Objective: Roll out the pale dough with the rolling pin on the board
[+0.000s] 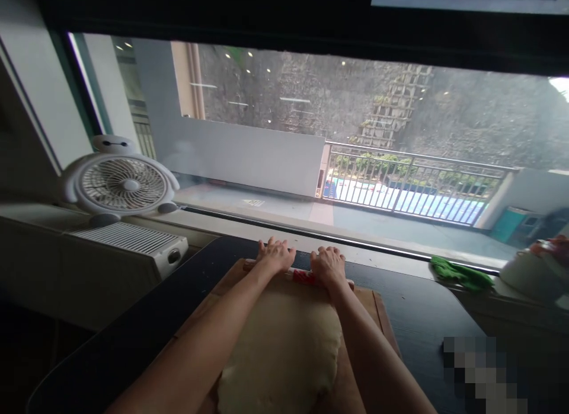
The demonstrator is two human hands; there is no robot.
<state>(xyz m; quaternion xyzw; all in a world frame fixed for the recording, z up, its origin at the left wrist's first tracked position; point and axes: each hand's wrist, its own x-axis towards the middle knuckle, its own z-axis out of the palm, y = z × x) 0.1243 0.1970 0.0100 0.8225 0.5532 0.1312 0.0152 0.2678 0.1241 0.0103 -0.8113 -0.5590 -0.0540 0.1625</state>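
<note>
A wide, flat sheet of pale dough (280,343) lies on a brown wooden board (382,313). Across its far end rests a rolling pin (303,276) with a red and white middle. My left hand (276,255) lies over the pin's left part, fingers spread forward past it and thumb apart. Over its right part is my right hand (329,264), palm down, with its fingers reaching forward and slightly bent. Both palms press on the pin from above rather than wrapping round it, and they hide parts of it.
The board is on a dark table (413,307) beside a window ledge. A white fan (128,185) stands at left on a white slatted unit (128,239). At right, a green cloth (460,274) lies near a pale rounded container (531,274). A railing (413,185) shows outside.
</note>
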